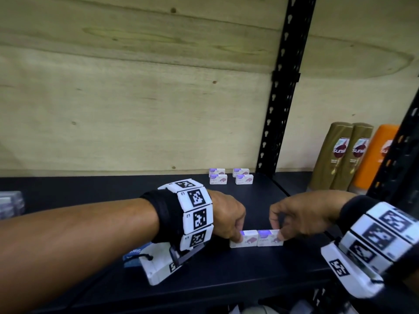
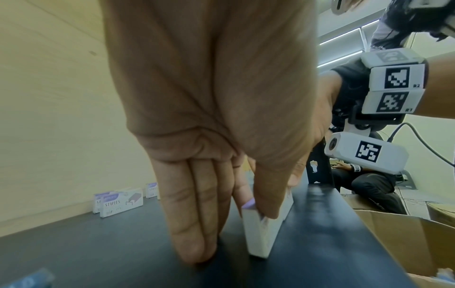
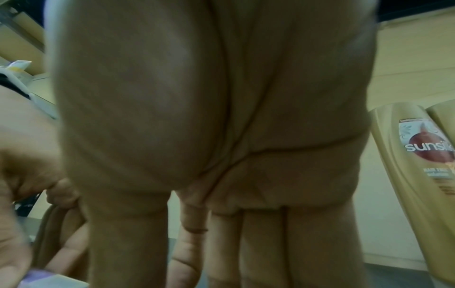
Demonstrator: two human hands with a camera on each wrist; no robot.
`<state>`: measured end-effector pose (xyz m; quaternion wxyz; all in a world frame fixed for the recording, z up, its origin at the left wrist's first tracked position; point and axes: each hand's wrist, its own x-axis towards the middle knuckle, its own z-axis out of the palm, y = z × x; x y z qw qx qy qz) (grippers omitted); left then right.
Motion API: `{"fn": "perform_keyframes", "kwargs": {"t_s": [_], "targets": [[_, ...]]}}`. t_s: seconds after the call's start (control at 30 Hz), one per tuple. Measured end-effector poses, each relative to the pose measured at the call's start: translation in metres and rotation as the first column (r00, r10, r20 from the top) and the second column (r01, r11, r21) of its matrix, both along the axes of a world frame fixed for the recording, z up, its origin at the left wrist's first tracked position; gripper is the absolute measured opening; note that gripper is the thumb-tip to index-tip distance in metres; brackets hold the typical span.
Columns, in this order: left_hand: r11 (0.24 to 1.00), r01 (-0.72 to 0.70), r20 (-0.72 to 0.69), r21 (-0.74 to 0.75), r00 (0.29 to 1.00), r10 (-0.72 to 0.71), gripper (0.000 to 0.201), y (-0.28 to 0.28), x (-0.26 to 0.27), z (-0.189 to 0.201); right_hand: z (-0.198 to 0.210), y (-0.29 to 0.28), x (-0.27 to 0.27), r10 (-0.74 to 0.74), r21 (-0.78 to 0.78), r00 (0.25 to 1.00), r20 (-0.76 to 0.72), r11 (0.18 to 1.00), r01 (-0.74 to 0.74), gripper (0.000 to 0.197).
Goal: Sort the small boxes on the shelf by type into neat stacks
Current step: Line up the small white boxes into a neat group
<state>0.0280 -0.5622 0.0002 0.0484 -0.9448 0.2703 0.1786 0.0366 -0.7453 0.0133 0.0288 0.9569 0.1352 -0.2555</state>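
Two white-purple staple boxes (image 1: 256,240) upright, touching; four more (image 1: 230,176) behind.

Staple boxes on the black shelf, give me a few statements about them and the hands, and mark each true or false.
1. The left hand and right hand each hold one staple box. True.
2. The two held boxes stand side by side on the shelf. True.
3. The four boxes at the back lie in one tall stack. False: they stand in two pairs.
4. The shampoo bottles are left of the boxes. False: they stand to the right.
5. Both hands hang idle. False: fingers pinch a box.
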Motion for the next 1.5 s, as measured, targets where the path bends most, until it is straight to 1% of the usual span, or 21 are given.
{"fn": "perform_keyframes", "kwargs": {"t_s": [0.2, 0.43, 0.57, 0.7, 0.8, 0.9, 0.93, 1.0, 1.07, 1.1, 1.2, 1.33, 1.43, 1.5], "targets": [[1.000, 0.016, 0.003, 0.007, 1.000, -0.016, 0.027, 0.000, 0.000, 0.000, -0.002, 0.001, -0.001, 0.031, -0.031, 0.999, 0.030, 0.999, -0.030, 0.018], [1.000, 0.028, -0.025, 0.012, 0.999, -0.027, 0.029, 0.001, 0.003, 0.001, 0.001, 0.003, -0.005, 0.009, -0.030, 1.000, 0.025, 1.000, -0.008, 0.019], [0.999, 0.033, -0.057, 0.009, 0.998, -0.032, 0.031, 0.003, 0.006, 0.000, 0.000, 0.004, -0.006, -0.003, -0.022, 1.000, 0.027, 1.000, 0.003, 0.015], [1.000, 0.030, -0.068, -0.004, 0.997, -0.030, 0.031, 0.004, 0.008, -0.001, 0.000, 0.004, -0.005, -0.025, -0.017, 0.999, 0.020, 1.000, 0.025, 0.020], [0.998, -0.017, -0.086, -0.061, 0.996, 0.012, 0.033, 0.007, 0.012, 0.000, 0.002, 0.004, -0.002, -0.046, -0.007, 0.999, -0.016, 0.999, 0.046, 0.027], [0.988, -0.076, -0.139, -0.132, 0.989, 0.057, 0.037, 0.012, 0.020, -0.001, 0.006, 0.007, 0.006, -0.056, -0.029, 0.998, -0.019, 0.998, 0.055, 0.032], [0.983, -0.096, -0.149, -0.155, 0.986, 0.073, 0.037, 0.014, 0.023, 0.000, 0.009, 0.008, 0.008, -0.054, -0.035, 0.999, 0.000, 0.998, 0.054, 0.032], [0.968, -0.134, -0.145, -0.214, 0.984, 0.104, 0.033, 0.017, 0.032, 0.002, 0.017, 0.012, 0.019, -0.033, -0.030, 0.996, 0.085, 0.999, 0.036, 0.029], [0.954, -0.153, -0.114, -0.258, 0.985, 0.127, 0.030, 0.020, 0.045, 0.007, 0.025, 0.017, 0.034, 0.008, -0.027, 0.984, 0.180, 1.000, -0.003, 0.027], [0.952, -0.154, -0.073, -0.264, 0.988, 0.139, 0.028, 0.022, 0.052, 0.009, 0.028, 0.020, 0.043, 0.026, -0.034, 0.975, 0.219, 0.999, -0.019, 0.027], [0.962, -0.119, 0.117, -0.247, 0.982, 0.152, 0.022, 0.026, 0.075, 0.016, 0.036, 0.031, 0.072, 0.041, -0.043, 0.955, 0.292, 0.999, -0.030, 0.021], [0.980, -0.115, 0.261, -0.161, 0.953, 0.155, 0.031, 0.032, 0.104, 0.017, 0.036, 0.044, 0.110, 0.029, -0.064, 0.945, 0.326, 0.998, -0.008, 0.018], [0.988, -0.124, 0.325, -0.088, 0.934, 0.146, 0.040, 0.036, 0.126, 0.015, 0.032, 0.050, 0.136, 0.037, -0.136, 0.944, 0.327, 0.991, 0.008, 0.029], [0.988, -0.144, 0.328, -0.050, 0.932, 0.152, 0.042, 0.036, 0.140, 0.013, 0.028, 0.051, 0.150, 0.041, -0.171, 0.950, 0.309, 0.985, 0.013, 0.036]]}}
